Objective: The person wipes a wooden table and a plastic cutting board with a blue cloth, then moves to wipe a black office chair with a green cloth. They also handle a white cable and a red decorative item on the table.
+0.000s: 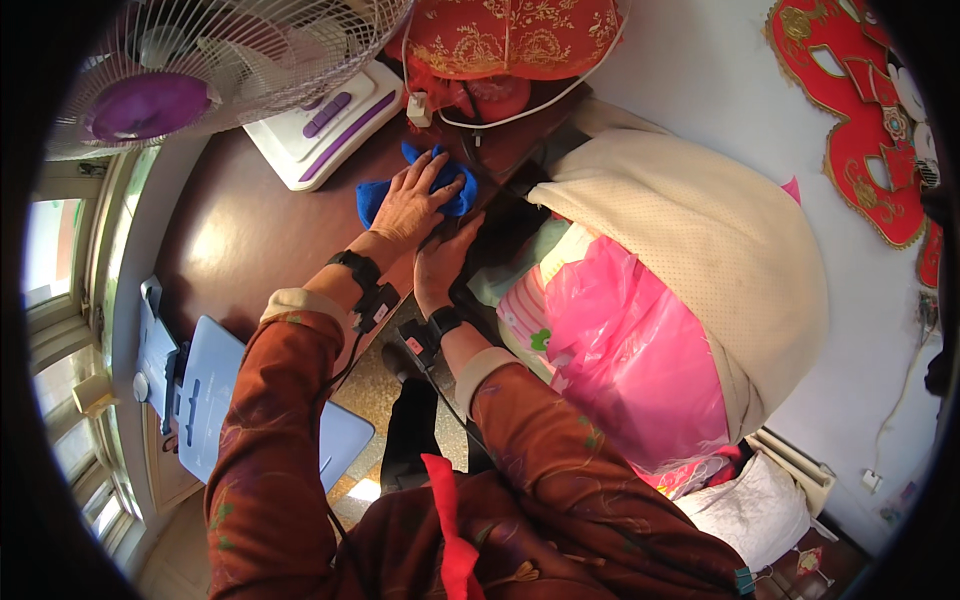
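My left hand (409, 196) presses down on a bunched blue cloth (373, 201), with its fingers spread over the folds. The cloth lies on a dark reddish-brown wooden tabletop (247, 217), close to the table's right edge. Just below it, my right hand (442, 262) leans against that edge, fingers extended and nothing seen in them; its fingertips are partly in shadow. Both wrists wear black straps with small cabled boxes. A white and purple fan base (330, 127) stands on the table beyond the cloth.
A purple-centred fan (150, 105) looms upper left. Behind the cloth are a red embroidered cover (517, 37) and a white cable with a plug (418, 110). At right, a beige cloth (690, 195) drapes over a pink plastic bag (630, 337). A blue-grey folding stand (206, 390) sits lower left.
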